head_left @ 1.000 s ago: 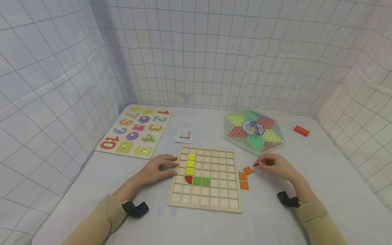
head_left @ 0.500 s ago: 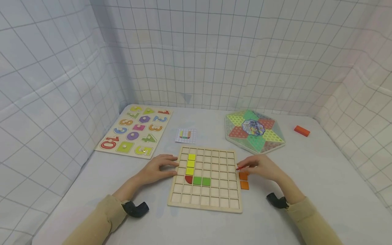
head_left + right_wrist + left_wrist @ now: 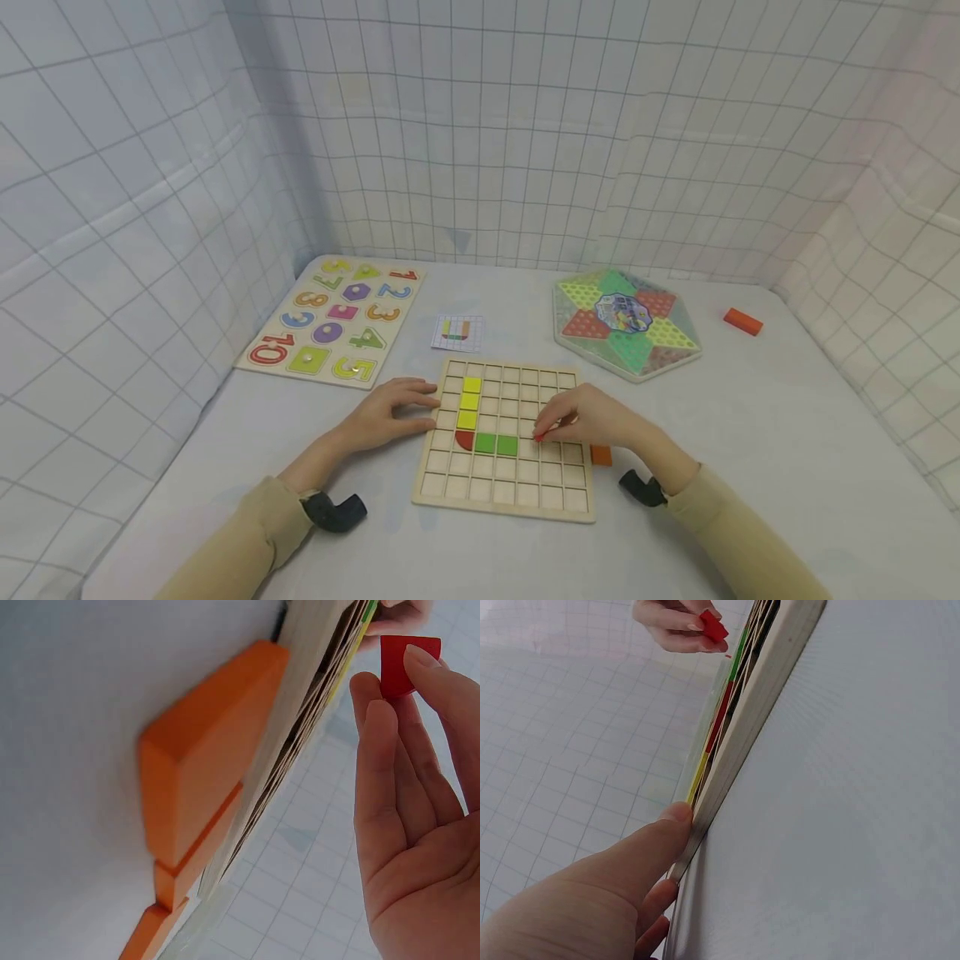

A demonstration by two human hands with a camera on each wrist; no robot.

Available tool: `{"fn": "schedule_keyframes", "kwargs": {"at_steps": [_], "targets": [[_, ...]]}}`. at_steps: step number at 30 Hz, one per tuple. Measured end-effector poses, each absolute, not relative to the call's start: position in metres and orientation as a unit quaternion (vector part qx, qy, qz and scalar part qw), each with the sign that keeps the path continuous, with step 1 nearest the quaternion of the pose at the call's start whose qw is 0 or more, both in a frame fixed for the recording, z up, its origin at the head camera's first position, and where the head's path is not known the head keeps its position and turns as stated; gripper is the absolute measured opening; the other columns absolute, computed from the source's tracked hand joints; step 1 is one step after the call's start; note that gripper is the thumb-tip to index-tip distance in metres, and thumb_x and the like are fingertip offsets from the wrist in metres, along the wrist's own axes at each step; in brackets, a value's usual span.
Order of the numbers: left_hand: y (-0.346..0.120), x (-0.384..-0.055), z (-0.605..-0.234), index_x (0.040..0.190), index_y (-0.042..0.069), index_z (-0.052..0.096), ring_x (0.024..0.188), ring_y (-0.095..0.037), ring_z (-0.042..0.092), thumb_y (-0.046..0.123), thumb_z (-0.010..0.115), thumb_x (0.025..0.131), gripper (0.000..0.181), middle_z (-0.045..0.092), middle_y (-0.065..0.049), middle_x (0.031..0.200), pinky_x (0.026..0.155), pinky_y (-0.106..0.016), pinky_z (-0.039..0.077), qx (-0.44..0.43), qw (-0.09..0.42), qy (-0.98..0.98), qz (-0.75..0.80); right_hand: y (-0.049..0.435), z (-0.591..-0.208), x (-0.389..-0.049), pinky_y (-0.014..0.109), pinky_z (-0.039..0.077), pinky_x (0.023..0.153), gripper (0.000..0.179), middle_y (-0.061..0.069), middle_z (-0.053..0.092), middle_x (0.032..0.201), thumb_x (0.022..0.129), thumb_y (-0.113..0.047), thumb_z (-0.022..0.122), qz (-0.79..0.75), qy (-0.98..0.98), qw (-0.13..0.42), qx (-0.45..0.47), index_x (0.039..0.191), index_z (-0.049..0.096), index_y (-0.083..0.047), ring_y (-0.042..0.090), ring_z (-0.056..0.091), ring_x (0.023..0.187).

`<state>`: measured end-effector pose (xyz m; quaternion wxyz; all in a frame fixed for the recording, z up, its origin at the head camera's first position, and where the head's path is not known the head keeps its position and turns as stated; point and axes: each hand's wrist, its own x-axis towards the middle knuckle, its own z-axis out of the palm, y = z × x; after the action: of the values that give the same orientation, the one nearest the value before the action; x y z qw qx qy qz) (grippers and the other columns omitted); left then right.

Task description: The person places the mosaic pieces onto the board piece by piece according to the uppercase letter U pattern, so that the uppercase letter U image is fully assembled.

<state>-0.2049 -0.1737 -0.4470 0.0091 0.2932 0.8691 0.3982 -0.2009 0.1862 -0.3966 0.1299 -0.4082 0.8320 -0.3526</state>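
My right hand (image 3: 592,417) pinches a red quarter-round tile (image 3: 401,664) between thumb and fingers, over the right half of the wooden grid board (image 3: 502,508). On that board three yellow tiles (image 3: 468,402) stand in a column. Below them sits another red quarter-round tile (image 3: 464,440), followed to the right by two green tiles (image 3: 497,444). My left hand (image 3: 386,415) rests on the table with fingertips touching the board's left edge; in the left wrist view its thumb lies against that edge. Orange square tiles (image 3: 217,750) lie along the board's right side, mostly hidden by my right hand in the head view.
Behind the board lies a small pattern card (image 3: 457,332) with a coloured U shape. A number puzzle board (image 3: 330,325) is at the left, a hexagonal star-patterned game board (image 3: 626,323) at the back right. An orange block (image 3: 742,322) lies far right. Gridded cloth walls surround the table.
My right hand has carried the red tile leftward from beside the orange tiles to above the board. My left hand has stayed at the board's left edge.
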Motion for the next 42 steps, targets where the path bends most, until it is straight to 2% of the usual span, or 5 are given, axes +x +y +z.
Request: {"fn": "schedule_keyframes", "kwargs": {"at_steps": [7,12,21,29,42], "targets": [[-0.173,-0.206,-0.447,0.112,0.020,0.070,0.130,-0.025,0.039,0.039,0.072,0.081,0.036,0.054,0.000,0.133,0.107,-0.049,0.029,0.297,0.010,0.868,0.398,0.176,-0.398,-0.203,0.024,0.054,0.075,0.009,-0.007,0.070,0.093,0.081,-0.013,0.074,-0.352,0.819,0.143,-0.429,0.090,0.077,-0.015,0.007,0.063,0.090],[-0.174,-0.207,-0.447,0.112,0.020,0.070,0.130,-0.025,0.039,0.038,0.073,0.081,0.036,0.054,0.000,0.132,0.107,-0.049,0.029,0.297,0.008,0.868,0.398,0.174,-0.402,-0.204,0.023,0.053,0.074,0.010,-0.012,0.069,0.091,0.080,-0.012,0.075,-0.342,0.824,0.160,-0.423,0.088,0.078,-0.017,0.004,0.062,0.088],[-0.174,-0.207,-0.448,0.111,0.020,0.070,0.129,-0.025,0.040,0.038,0.073,0.081,0.035,0.055,0.000,0.132,0.107,-0.049,0.029,0.297,0.008,0.868,0.398,0.174,-0.406,-0.204,0.022,0.052,0.065,0.009,-0.010,0.069,0.093,0.077,-0.012,0.077,-0.342,0.820,0.166,-0.428,0.085,0.078,-0.017,0.004,0.062,0.082],[-0.174,-0.206,-0.448,0.111,0.021,0.070,0.129,-0.025,0.040,0.040,0.073,0.081,0.036,0.055,-0.001,0.132,0.107,-0.049,0.029,0.296,0.009,0.866,0.403,0.175,-0.409,-0.204,0.023,0.053,0.072,0.012,-0.006,0.069,0.097,0.078,-0.012,0.077,-0.355,0.813,0.187,-0.421,0.089,0.077,-0.014,0.005,0.063,0.087],[-0.173,-0.206,-0.448,0.111,0.021,0.070,0.130,-0.026,0.039,0.039,0.073,0.081,0.036,0.055,-0.001,0.132,0.107,-0.050,0.029,0.295,0.011,0.865,0.405,0.178,-0.409,-0.205,0.023,0.053,0.066,0.029,-0.005,0.067,0.088,0.077,-0.016,0.079,-0.357,0.823,0.200,-0.393,0.104,0.071,-0.011,0.008,0.060,0.074]]}}
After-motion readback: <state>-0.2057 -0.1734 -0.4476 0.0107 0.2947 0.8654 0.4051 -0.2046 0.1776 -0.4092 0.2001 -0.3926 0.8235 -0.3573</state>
